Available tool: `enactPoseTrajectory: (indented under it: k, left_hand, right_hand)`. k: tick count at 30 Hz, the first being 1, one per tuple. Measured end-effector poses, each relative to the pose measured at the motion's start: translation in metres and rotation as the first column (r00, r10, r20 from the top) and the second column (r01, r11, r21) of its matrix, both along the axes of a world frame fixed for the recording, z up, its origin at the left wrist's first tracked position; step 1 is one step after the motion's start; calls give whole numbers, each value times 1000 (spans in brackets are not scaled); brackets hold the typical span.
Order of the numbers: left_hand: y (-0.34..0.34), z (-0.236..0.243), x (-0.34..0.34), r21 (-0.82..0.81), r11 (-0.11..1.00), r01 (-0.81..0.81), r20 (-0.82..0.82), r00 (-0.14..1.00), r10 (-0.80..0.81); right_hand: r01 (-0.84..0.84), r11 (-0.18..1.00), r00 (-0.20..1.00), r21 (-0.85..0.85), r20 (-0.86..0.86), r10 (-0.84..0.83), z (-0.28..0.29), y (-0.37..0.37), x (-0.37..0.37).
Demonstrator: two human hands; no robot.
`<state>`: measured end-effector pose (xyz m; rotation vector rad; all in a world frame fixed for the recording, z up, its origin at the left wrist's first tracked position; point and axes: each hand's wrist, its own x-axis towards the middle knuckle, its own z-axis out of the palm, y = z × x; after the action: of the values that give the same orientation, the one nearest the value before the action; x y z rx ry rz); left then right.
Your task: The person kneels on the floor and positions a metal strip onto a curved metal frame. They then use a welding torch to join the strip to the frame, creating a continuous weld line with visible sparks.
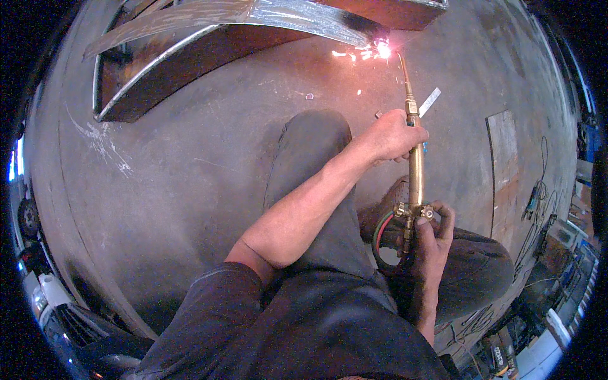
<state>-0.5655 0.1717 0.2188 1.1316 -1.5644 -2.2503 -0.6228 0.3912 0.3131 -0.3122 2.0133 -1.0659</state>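
My left hand (pixel 394 136) is closed round the upper part of a brass gas torch (pixel 416 174). Its thin copper tip points up at a glaring, sparking spot (pixel 383 49). That spot lies at the right end of a bare metal strip (pixel 304 20), where glare hides the metal's edge. At the torch's lower end, the fingers of my right hand (pixel 434 244) grip a round valve knob (pixel 426 214). A red and a green hose (pixel 382 234) curve away from the valves.
The strip rests on a curved, rusty steel frame (pixel 183 69). A small pale metal piece (pixel 430 101) lies beside the torch tip. Flat plates (pixel 503 152) and cables (pixel 535 196) are on the right. My bent knee (pixel 316 136) sits under my left forearm.
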Motion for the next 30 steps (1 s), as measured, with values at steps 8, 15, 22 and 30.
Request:
enactPoseTrajectory:
  k: [8, 15, 22, 30]
  left_hand:
    - [-2, -8, -3, -23, 999, 36, 34, 999, -35]
    - [-1, -6, -1, -29, 1000, 11, 37, 999, -10]
    - [-4, 9, 2, -32, 999, 22, 65, 998, -20]
    - [0, -5, -2, -20, 1000, 18, -24, 1000, -18]
  right_hand:
    - [0, 998, 999, -61, 38, 2, 4, -4, 2]
    - [-3, 997, 999, -75, 40, 6, 0, -2, 1]
    - [-23, 995, 1000, -93, -20, 22, -5, 1, 0]
    - [-7, 998, 999, -66, 36, 9, 2, -2, 2]
